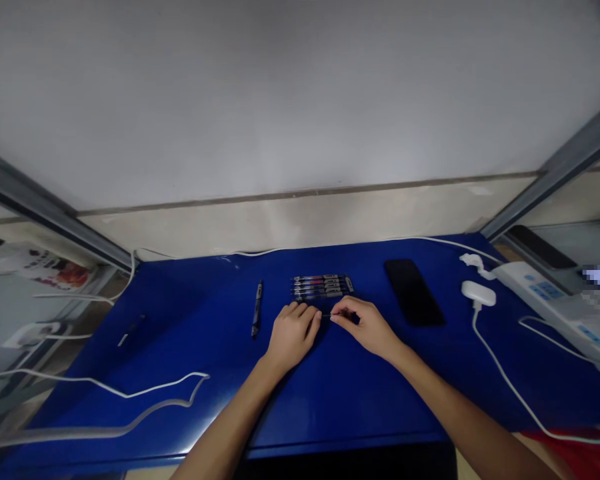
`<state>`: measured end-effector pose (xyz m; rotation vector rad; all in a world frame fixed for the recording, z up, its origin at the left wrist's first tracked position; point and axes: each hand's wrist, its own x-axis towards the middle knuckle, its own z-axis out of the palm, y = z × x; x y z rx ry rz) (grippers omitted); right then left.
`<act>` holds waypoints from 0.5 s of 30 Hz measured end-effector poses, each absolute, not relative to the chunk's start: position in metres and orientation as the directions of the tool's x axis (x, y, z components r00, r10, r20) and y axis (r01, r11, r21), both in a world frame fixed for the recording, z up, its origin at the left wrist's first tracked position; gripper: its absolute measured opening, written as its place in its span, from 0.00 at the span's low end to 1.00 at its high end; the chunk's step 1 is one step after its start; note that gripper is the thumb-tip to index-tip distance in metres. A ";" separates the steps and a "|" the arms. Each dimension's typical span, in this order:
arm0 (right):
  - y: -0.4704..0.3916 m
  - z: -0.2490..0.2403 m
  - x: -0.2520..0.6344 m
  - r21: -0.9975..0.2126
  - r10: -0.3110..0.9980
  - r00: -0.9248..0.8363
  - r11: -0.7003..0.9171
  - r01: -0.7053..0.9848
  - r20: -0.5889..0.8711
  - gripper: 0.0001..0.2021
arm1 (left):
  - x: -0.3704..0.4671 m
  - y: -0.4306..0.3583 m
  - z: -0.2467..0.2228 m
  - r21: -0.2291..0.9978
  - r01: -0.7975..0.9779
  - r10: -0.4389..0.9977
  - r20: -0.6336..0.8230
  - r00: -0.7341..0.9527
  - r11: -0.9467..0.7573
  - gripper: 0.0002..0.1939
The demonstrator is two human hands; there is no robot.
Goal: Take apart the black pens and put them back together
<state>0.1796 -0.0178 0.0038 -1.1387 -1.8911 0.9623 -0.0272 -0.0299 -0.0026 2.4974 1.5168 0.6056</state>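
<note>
My left hand (294, 335) rests low over the blue table, its fingers closed around one end of a thin dark pen (326, 315). Pinching the other end is my right hand (363, 323), so the pen lies level between the two. Most of it is hidden by my fingers. Just beyond my hands, several pens (320, 287) lie side by side in a row, clear-barrelled with grey grips. Another pen (257, 309) lies apart to the left, pointing away from me.
A black phone (414, 292) lies right of my hands. Farther right are a white charger (479, 293) with its cable and a white power strip (540, 287). A small dark object (131, 330) and white cables (130, 395) lie on the left. A wall (300, 227) stands behind.
</note>
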 end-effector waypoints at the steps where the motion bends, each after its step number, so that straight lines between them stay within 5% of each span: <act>1: -0.018 0.004 0.179 -0.862 0.913 -0.358 0.334 0.381 0.195 0.04 | -0.027 -0.030 -0.003 0.332 0.813 0.876 0.249 0.413 -0.478 0.17; 8: -0.008 0.007 0.190 -0.830 0.933 -0.217 0.355 0.429 0.287 0.08 | -0.029 -0.026 -0.003 0.387 0.810 0.893 0.278 0.354 -0.442 0.16; 15: 0.005 -0.009 0.212 -0.525 0.889 -0.094 0.347 0.777 0.448 0.13 | -0.030 -0.025 -0.004 0.452 0.797 0.909 0.304 0.284 -0.400 0.15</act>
